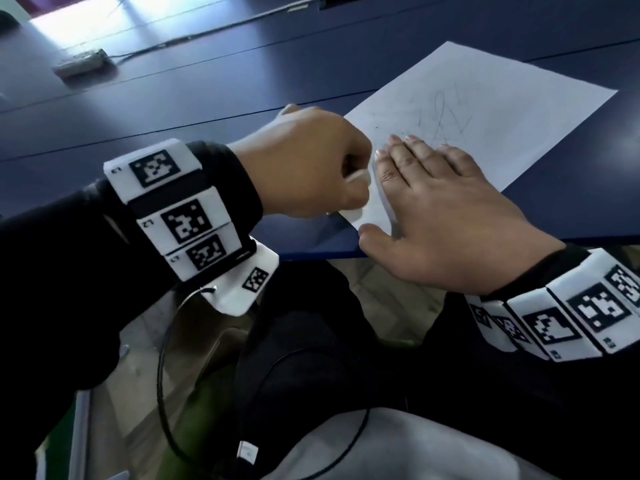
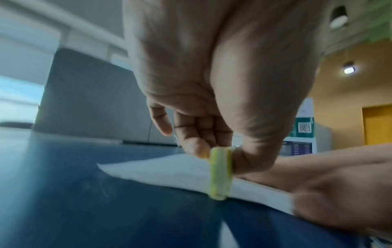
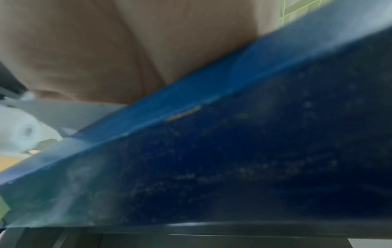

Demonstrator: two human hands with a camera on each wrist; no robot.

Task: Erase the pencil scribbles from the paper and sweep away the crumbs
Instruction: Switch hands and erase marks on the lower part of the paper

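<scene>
Pale yellow-green eraser block (image 2: pixel 220 174) is pinched by left hand (image 1: pixel 304 164), apparently at the edge of the white scribbled paper sheet (image 1: pixel 485 109); paper is pinned flat by right hand (image 1: pixel 446 216), fingers straight.

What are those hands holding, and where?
Left hand pinches a pale eraser by its upper end. Right hand holds nothing; it lies flat on the paper.

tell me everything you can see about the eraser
The eraser is a small, pale yellow-green block with rounded edges, looking rubbery and slightly translucent. It stands upright, pinched between the thumb and fingertips of the left hand. Its lower end sits at the near edge of the white paper, where the sheet meets the blue table. In the head view only a pale sliver of it shows below the fist. Any print or wear on it is too blurred to tell.
</scene>
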